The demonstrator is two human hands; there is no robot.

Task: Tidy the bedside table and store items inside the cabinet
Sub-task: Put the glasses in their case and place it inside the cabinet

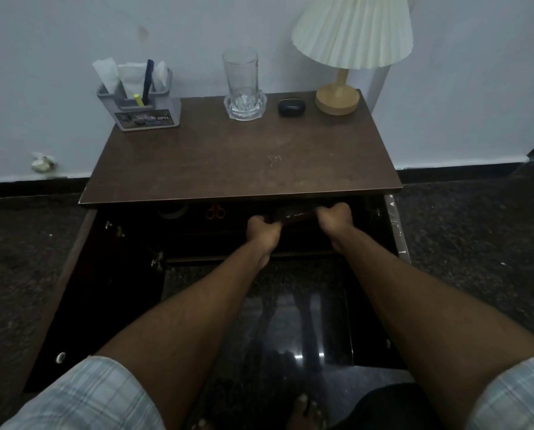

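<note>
Both my hands reach into the open cabinet [126, 243] under the brown bedside table top [237, 162]. My left hand [264, 229] and my right hand [335, 217] each grip one end of a dark flat item with faint white lettering [296, 213], held just below the table top. Inside the dark cabinet I make out orange-handled scissors [215, 211] and a roll of tape [172, 211] to the left of the hands. On the top stand a grey organiser [141, 107] with pens and papers, a glass [242, 85], a black earbuds case [291, 107] and a lamp [340, 97].
The left cabinet door [73, 293] swings out toward me; the right door [397, 225] is open too. A white wall stands behind the table. Dark speckled floor surrounds it, with my foot [306, 411] at the bottom edge. A crumpled scrap [42, 162] lies by the skirting at left.
</note>
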